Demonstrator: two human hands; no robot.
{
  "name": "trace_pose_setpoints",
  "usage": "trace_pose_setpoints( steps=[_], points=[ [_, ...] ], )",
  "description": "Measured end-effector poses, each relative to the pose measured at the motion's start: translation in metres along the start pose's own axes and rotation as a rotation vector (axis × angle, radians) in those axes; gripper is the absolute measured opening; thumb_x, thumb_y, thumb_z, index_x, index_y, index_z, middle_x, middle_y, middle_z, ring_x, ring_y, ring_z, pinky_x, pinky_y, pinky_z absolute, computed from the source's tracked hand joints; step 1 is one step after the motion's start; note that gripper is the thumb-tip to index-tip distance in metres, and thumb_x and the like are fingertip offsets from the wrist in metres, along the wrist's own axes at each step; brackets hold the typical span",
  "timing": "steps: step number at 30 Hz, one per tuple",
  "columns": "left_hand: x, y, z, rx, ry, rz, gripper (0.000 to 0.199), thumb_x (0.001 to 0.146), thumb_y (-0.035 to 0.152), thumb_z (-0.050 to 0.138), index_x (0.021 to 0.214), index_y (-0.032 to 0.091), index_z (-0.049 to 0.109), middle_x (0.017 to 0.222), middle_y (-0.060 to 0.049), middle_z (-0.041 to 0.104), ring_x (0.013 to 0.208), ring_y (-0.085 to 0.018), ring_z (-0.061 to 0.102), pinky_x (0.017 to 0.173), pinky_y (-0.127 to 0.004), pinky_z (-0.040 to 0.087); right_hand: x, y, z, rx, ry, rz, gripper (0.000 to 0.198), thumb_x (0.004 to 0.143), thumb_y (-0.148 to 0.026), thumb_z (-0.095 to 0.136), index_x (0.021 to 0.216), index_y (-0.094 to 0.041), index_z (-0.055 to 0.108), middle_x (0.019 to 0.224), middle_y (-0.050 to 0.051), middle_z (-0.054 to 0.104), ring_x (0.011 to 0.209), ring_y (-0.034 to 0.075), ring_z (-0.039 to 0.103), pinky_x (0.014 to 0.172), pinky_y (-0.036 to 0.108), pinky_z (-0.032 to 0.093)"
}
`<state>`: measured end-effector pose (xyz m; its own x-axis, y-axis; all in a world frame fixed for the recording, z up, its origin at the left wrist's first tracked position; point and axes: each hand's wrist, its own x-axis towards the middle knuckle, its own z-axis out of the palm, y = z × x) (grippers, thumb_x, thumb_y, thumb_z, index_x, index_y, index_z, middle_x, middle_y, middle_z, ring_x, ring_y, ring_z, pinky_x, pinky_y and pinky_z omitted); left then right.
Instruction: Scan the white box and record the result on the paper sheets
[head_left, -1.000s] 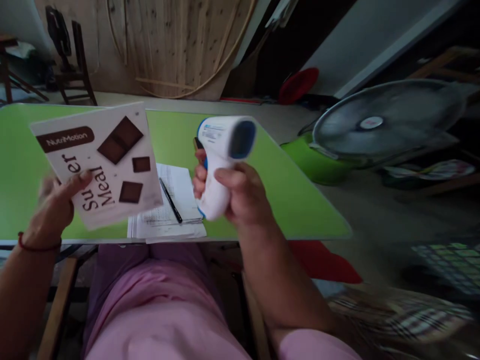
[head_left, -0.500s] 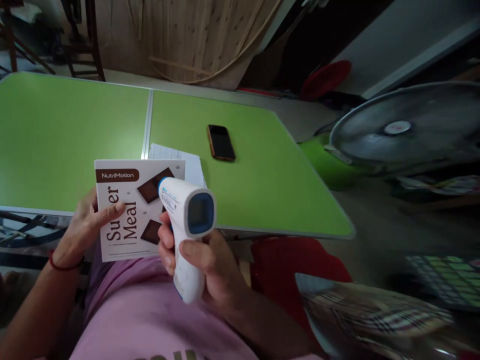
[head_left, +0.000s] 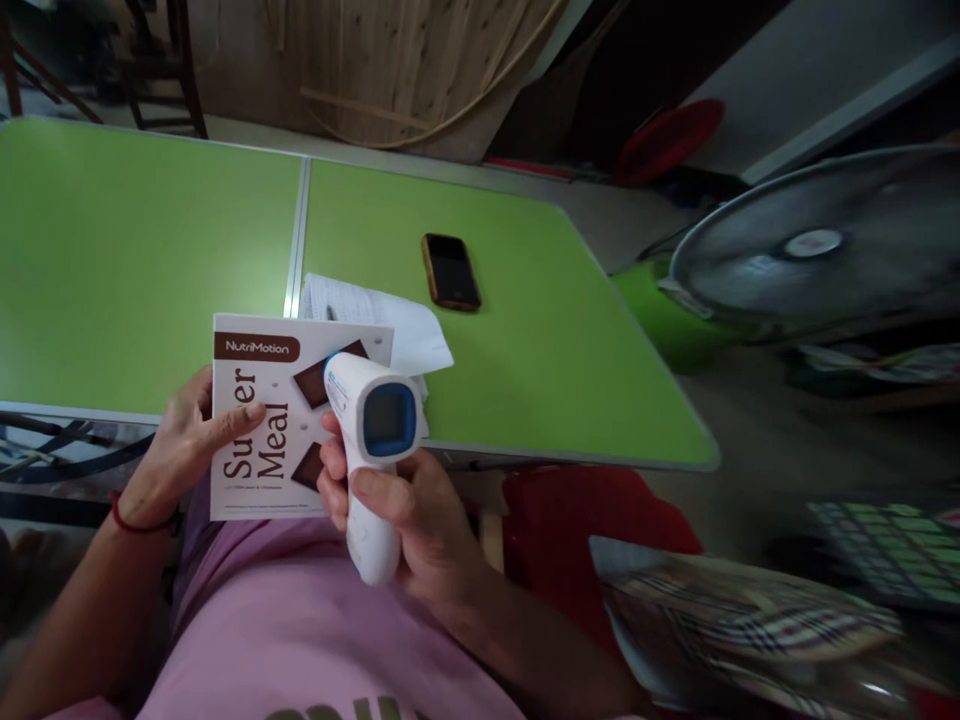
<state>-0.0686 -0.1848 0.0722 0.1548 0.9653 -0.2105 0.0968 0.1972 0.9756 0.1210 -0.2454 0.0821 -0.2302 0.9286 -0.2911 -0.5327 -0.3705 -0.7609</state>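
My left hand grips the left side of a white box printed "NutriMotion" and "Super Meal", its thumb lying across the front. In my right hand is a white and blue infrared thermometer, fingers wrapped round its handle. The thermometer's small screen faces me and looks dark; its front end points at the box and covers part of its right side. Behind the box, sheets of paper lie on the green table, one edge curling up. What is written on them is too small to read.
A phone lies face up on the table beyond the papers. At the right stands a large fan near a green tub. A red seat and a checked bag are close to my right arm.
The box has shifted slightly right in view, and the thermometer has come up a little. More of the paper behind the box shows, with its right edge lifted. Both hands keep their hold.
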Motion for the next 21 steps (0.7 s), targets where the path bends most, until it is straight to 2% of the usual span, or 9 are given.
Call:
trace_pose_setpoints(
  steps=[4,8,16,21],
  points=[
    [-0.0006,-0.0002,0.0008,-0.009,0.025,-0.016,0.046,0.07,0.05,0.081,0.1,0.019,0.064,0.097,-0.009,0.073,0.088,-0.031,0.071,0.057,-0.03,0.058,0.0016,0.0012,-0.0015,-0.026,-0.041,-0.031,0.023,0.071,-0.039,0.075,0.072,-0.02,0.062,0.063,-0.002,0.057,0.057,0.009,0.048,0.055,0.025,0.037],
    [-0.0007,0.0008,0.0008,-0.011,0.002,-0.01,0.044,0.071,0.05,0.08,0.099,0.019,0.065,0.095,-0.008,0.073,0.084,-0.029,0.071,0.057,-0.029,0.058,0.0029,0.0032,-0.005,-0.06,-0.027,-0.051,0.025,0.071,-0.041,0.076,0.077,-0.02,0.065,0.064,-0.002,0.06,0.057,0.01,0.05,0.055,0.026,0.038],
    [0.0005,0.0021,0.0004,0.011,-0.016,-0.009,0.049,0.073,0.052,0.079,0.109,0.02,0.067,0.104,-0.01,0.074,0.094,-0.032,0.071,0.057,-0.028,0.058,0.0056,0.0024,-0.0046,0.015,-0.052,-0.029,0.029,0.073,-0.047,0.074,0.086,-0.021,0.066,0.064,-0.003,0.06,0.054,0.009,0.049,0.055,0.026,0.039],
    [0.0014,0.0019,-0.0008,-0.003,-0.039,-0.009,0.051,0.074,0.051,0.079,0.111,0.018,0.065,0.103,-0.011,0.074,0.092,-0.032,0.072,0.06,-0.03,0.06,0.0016,-0.0063,-0.008,-0.026,-0.109,0.006,0.035,0.07,-0.046,0.075,0.093,-0.021,0.065,0.069,-0.002,0.06,0.054,0.009,0.049,0.051,0.026,0.04]
  ],
)
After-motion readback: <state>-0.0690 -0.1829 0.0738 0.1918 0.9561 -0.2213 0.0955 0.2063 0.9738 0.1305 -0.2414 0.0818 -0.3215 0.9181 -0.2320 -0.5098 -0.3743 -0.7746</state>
